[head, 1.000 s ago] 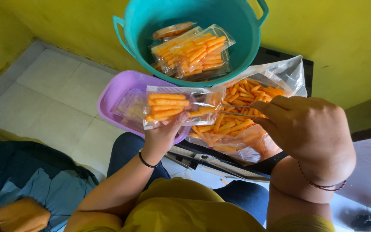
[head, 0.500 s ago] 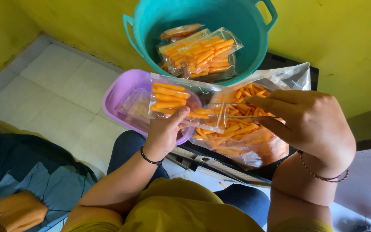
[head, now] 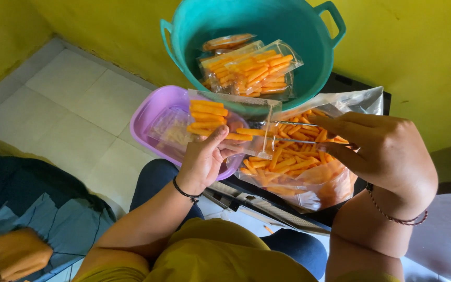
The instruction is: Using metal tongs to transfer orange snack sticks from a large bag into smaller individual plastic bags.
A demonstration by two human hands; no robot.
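My left hand (head: 204, 159) grips a small clear packet (head: 220, 122) of orange sticks, keeping it level. My right hand (head: 379, 151) pinches its open end, over the big bag (head: 309, 172).

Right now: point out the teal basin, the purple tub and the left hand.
teal basin (head: 323, 47), head view, bare inner wall on the right.
purple tub (head: 155, 107), head view, upper left rim.
left hand (head: 203, 162), head view, back of the hand.

Clear orange-stick packets (head: 251, 70) in teal basin (head: 194, 31)
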